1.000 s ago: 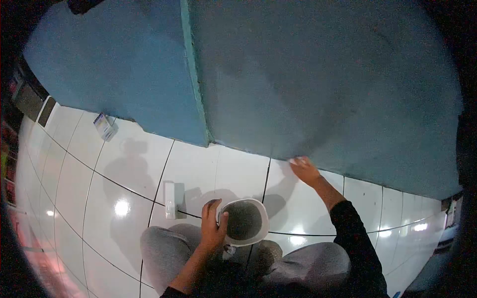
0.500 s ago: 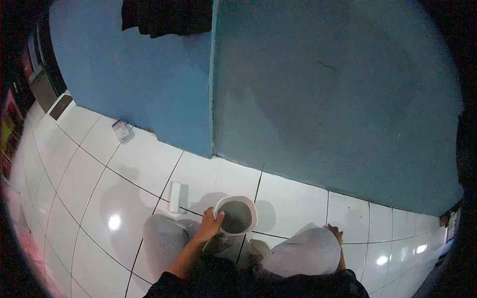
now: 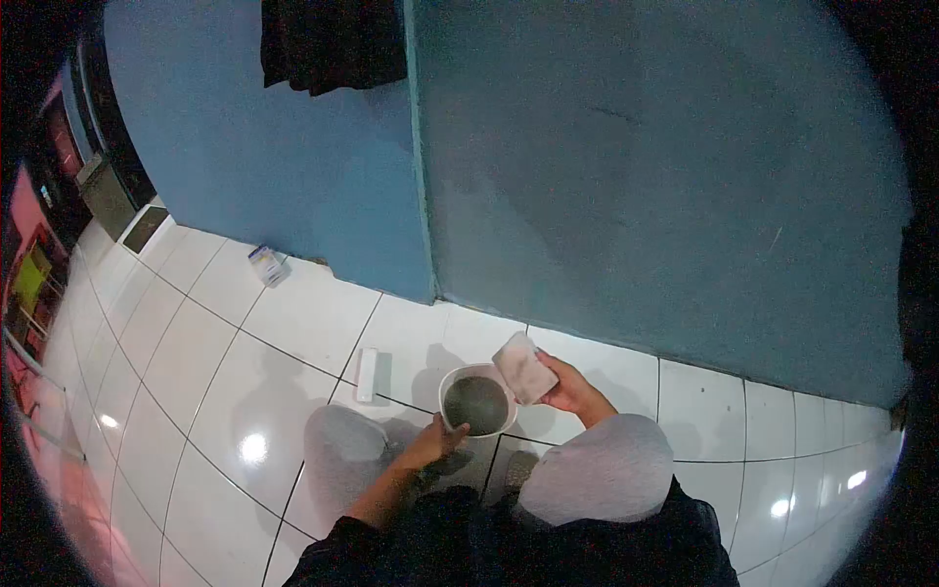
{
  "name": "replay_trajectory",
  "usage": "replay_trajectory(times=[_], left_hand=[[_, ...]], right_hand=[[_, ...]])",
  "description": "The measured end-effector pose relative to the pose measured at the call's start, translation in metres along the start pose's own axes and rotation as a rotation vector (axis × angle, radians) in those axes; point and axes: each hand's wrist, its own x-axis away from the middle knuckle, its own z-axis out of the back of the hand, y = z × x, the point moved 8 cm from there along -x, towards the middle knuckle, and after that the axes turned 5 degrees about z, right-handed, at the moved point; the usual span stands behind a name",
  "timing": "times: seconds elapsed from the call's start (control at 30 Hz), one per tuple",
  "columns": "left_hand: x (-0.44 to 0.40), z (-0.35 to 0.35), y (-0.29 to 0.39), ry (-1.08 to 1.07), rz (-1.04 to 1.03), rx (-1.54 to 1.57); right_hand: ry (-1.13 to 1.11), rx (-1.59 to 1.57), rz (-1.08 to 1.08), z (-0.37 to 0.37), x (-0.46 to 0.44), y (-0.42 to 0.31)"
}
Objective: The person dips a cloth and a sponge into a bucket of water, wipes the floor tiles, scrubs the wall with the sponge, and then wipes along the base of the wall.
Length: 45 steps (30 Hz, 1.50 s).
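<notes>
A small white tub (image 3: 449, 380) with rounded corners, holding a dark grey mass, is between my knees. My left hand (image 3: 437, 442) is closed on its near-left rim, thumb over the inside edge. Beside the tub's right rim, my right hand (image 3: 569, 387) grips a pale, rounded-square piece (image 3: 525, 369) with pinkish-grey smudges; whether it is a lid or a shallow container I cannot tell. It is tilted, and its lower left edge overlaps the tub's rim in view. Left of the tub, a white oblong block (image 3: 367, 375) lies on the tiles.
Blue-grey walls (image 3: 646, 196) meet in a corner ahead, with dark cloth (image 3: 333, 44) hanging at upper left. A small printed packet (image 3: 265, 265) is near the wall's base. White floor tiles (image 3: 210, 352) surround me. My grey-clad knees (image 3: 597, 470) flank the tub.
My right hand has come from beside my right knee to the tub, now with the pale piece in it. My left hand stays on the rim. The whole view has shifted slightly.
</notes>
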Motion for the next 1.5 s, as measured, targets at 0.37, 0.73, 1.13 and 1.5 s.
replay_trajectory(times=[0.37,0.73,1.13,1.5], left_hand=[[-0.013,-0.022,-0.017,0.088,0.031,-0.050],[-0.047,-0.077,-0.030,-0.029,-0.058,0.108],[-0.049,-0.100,0.036,-0.065,-0.045,-0.067],[-0.048,-0.100,0.038,-0.057,-0.127,0.004]], right_hand=[[-0.066,0.708,0.000,-0.008,-0.009,0.017],[-0.004,1.971,-0.149,0.004,-0.005,0.040],[0.208,1.844,-0.174,0.058,0.008,0.053],[-0.054,1.342,0.077,0.056,0.026,0.014]])
